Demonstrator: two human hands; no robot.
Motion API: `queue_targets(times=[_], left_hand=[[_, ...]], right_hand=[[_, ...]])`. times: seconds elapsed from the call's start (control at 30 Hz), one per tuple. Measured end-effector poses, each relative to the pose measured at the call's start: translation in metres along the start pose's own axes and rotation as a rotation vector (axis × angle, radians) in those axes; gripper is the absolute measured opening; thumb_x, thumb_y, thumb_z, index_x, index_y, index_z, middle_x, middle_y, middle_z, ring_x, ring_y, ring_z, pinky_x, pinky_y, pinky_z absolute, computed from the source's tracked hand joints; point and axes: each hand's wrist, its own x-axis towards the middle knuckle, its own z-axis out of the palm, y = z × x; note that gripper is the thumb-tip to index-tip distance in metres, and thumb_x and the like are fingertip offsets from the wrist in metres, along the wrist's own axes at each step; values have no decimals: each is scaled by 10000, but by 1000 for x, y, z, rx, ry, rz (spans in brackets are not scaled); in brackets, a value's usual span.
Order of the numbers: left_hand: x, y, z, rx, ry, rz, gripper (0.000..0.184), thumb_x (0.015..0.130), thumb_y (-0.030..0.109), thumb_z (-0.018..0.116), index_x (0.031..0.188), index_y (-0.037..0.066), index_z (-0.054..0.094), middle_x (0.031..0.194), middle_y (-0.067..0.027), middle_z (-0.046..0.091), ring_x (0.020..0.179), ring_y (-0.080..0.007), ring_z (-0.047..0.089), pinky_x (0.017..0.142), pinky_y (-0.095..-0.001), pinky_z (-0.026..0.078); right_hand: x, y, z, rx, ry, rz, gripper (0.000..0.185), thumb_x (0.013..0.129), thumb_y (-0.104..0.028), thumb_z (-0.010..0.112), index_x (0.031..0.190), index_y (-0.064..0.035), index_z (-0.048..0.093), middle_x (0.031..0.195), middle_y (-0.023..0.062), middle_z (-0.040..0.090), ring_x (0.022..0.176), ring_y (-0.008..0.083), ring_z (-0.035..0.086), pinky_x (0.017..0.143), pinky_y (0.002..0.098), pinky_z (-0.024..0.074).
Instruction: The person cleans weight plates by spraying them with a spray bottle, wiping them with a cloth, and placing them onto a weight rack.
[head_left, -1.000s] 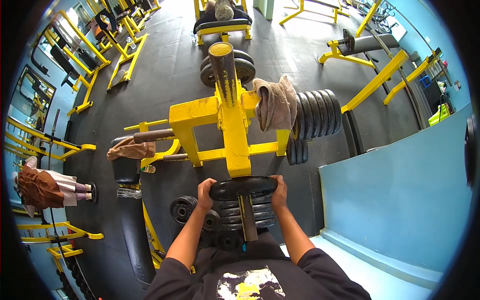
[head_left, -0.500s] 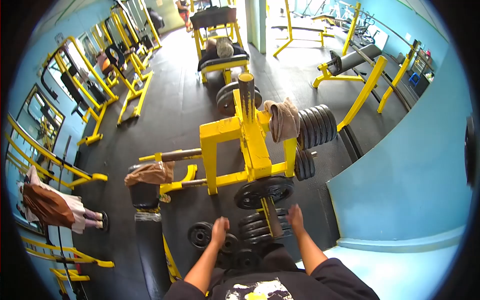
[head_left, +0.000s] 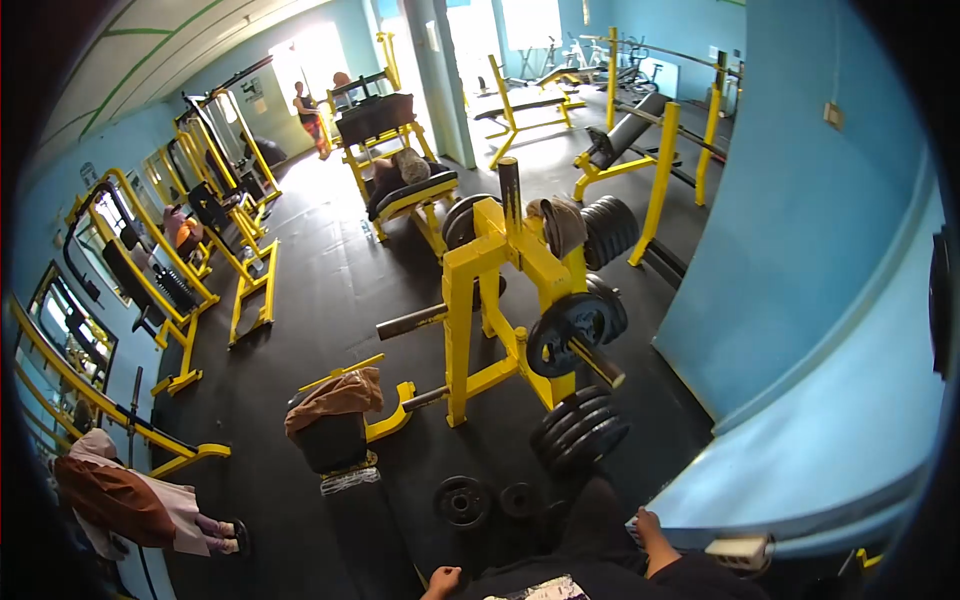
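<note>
Saw left hand (head_left: 444,581) and right hand (head_left: 649,524) low, loosely curled, apparently released and empty. Found black plate (head_left: 589,314) on peg (head_left: 604,370) of yellow rack (head_left: 459,350), clear of both. Judged liable to slide onto stacked plates (head_left: 582,432) below, if knocked or seated short.

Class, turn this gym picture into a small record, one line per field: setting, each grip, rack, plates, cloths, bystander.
Setting: gym with dark floor and blue walls
Left grip: low, near the body; nothing seen in it
Right grip: low, apart from the plates; nothing seen in it
Rack: yellow, with several pegs
Peg plate: black, on the near peg
Plate stack: below the peg plate
Cloths: brown cloth over a black pad; greyish cloth on the rack
Bystander: at the picture's lower left
</note>
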Motion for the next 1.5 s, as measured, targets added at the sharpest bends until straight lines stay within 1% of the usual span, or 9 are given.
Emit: queue_targets(times=[0.1, 0.23, 0.4, 0.5, 0.67, 0.9, 1.07, 1.33, 1.5], left_hand=[[-19, -12, -18, 131, 73, 18, 331, 870, 333, 665, 899, 8, 722, 785, -77, 692, 683, -161, 645, 660, -309, 513], [-28, -4, -51, 181, 7, 68, 312, 880, 304, 667, 926, -2, 709, 793, -86, 690, 735, -181, 652, 677, -331, 515], [-2, -4, -56, 128, -28, 59, 327, 898, 303, 655, 944, -20, 679, 783, -85, 678, 693, -180, 646, 650, -328, 516], [-8, 2, -46, 35, -99, 336, 443, 910, 475, 599, 761, 60, 632, 663, -20, 587, 581, -111, 512, 533, -295, 434], [-5, 3, -23, 54, -145, 101, 372, 892, 357, 648, 853, -12, 676, 774, -102, 682, 709, -200, 656, 674, -340, 514], [7, -16, 8, 235, -243, 202, 437, 910, 389, 622, 703, 5, 626, 630, -95, 620, 605, -179, 578, 598, -360, 483], [9, -30, 48, 228, -209, 251, 353, 898, 345, 645, 922, -5, 617, 781, -109, 654, 740, -192, 622, 715, -344, 501], [-24, -12, 156, 265, -157, 218, 361, 881, 347, 666, 978, 3, 617, 900, -125, 679, 854, -211, 648, 791, -335, 500], [6, 4, 216, 597, -274, 569, 299, 864, 314, 654, 1007, 53, 629, 984, -150, 666, 952, -293, 646, 831, -391, 509]], right_hand=[[-6, 73, 8, -190, 44, -256, 578, 948, -450, 463, 905, 90, 662, 977, 290, 660, 904, 447, 640, 834, 492, 477], [-69, 103, -18, -281, 64, -186, 508, 927, -431, 504, 969, 44, 678, 1033, 285, 653, 1062, 443, 596, 894, 470, 464], [-169, 86, -54, -281, 230, -99, 444, 896, -404, 555, 939, 18, 688, 993, 263, 663, 993, 418, 627, 836, 466, 481], [-179, 107, -57, -259, 347, -131, 407, 881, -380, 580, 905, 13, 681, 922, 245, 673, 915, 411, 646, 789, 464, 488], [-205, 128, -59, -258, 383, -69, 351, 881, -341, 602, 894, 2, 671, 871, 212, 678, 862, 398, 653, 767, 466, 500], [-230, 179, -64, -395, 145, -223, 296, 878, -360, 632, 934, -72, 669, 903, 159, 690, 865, 337, 669, 746, 419, 525], [-237, 223, -71, -385, 22, -179, 275, 881, -339, 639, 966, -80, 671, 908, 138, 695, 872, 317, 673, 762, 395, 529], [-194, 311, -74, -435, -145, -121, 259, 883, -319, 628, 1019, -102, 662, 946, 104, 697, 915, 276, 668, 802, 379, 519], [-102, 350, -42, -439, -177, -231, 250, 866, -292, 638, 1005, -86, 657, 981, 125, 687, 940, 293, 658, 832, 386, 516]])
